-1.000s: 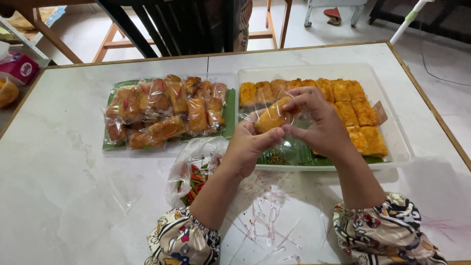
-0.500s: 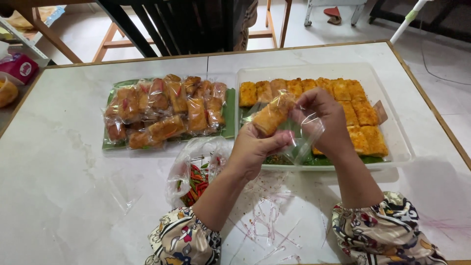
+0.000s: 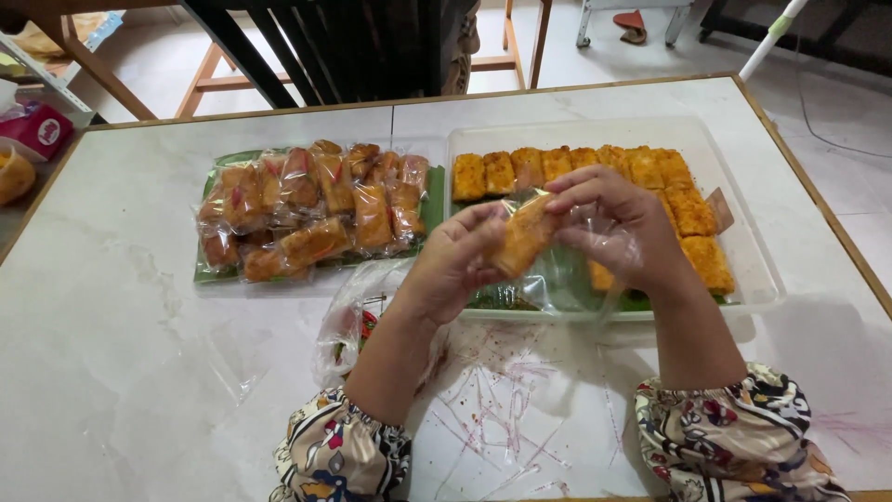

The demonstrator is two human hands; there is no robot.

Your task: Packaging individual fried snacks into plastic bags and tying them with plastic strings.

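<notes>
My left hand [image 3: 455,265] grips an orange fried snack piece [image 3: 525,232] wrapped in a clear plastic bag [image 3: 567,265]. My right hand [image 3: 618,228] pinches the same bag from the right, fingers over the piece's top end. Both hands hover over the near left part of a clear plastic tray [image 3: 757,270] lined with green leaf and holding several unwrapped fried pieces [image 3: 674,186]. To the left lies a pile of bagged pieces [image 3: 307,209] on a green leaf.
A bunch of clear empty bags [image 3: 348,321] lies on the white marble table [image 3: 111,353] by my left forearm. Thin plastic strips and crumbs [image 3: 502,409] litter the near edge. Dark chairs [image 3: 334,46] stand behind the table. A pink box [image 3: 37,130] is far left.
Both hands lifted the bagged piece slightly and turned it; the right hand's fingers have closed over its top end, and the bag hangs below.
</notes>
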